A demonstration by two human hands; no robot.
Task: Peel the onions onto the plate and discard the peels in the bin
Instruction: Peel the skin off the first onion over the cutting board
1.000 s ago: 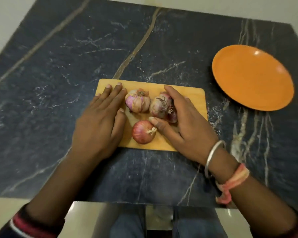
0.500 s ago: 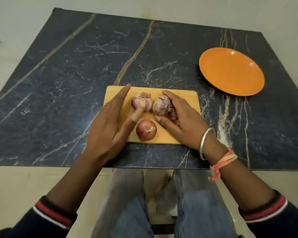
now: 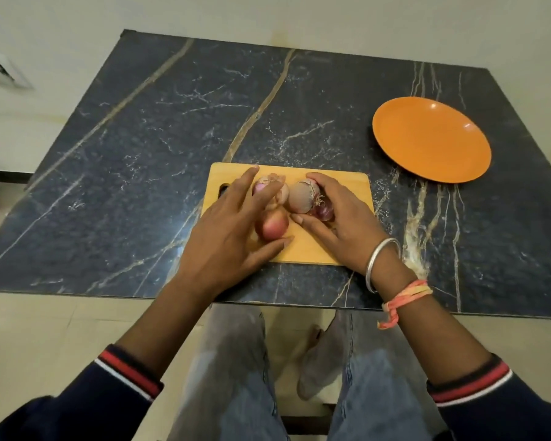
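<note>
Both hands among the onions on the board

I see the left hand (image 3: 226, 230) spread flat with straight fingers, lying over the far-left onion (image 3: 271, 185) and the near onion (image 3: 272, 226), its thumb just beside the near one. The right hand (image 3: 342, 224) curls round the right onion (image 3: 302, 196), forefinger on its far side and thumb on its near side; a purple onion (image 3: 324, 212) shows under the palm. All sit unpeeled on the wooden cutting board (image 3: 352, 186) near the front of the dark bench (image 3: 172, 138). The orange plate (image 3: 430, 140) lies far right, well apart
</note>
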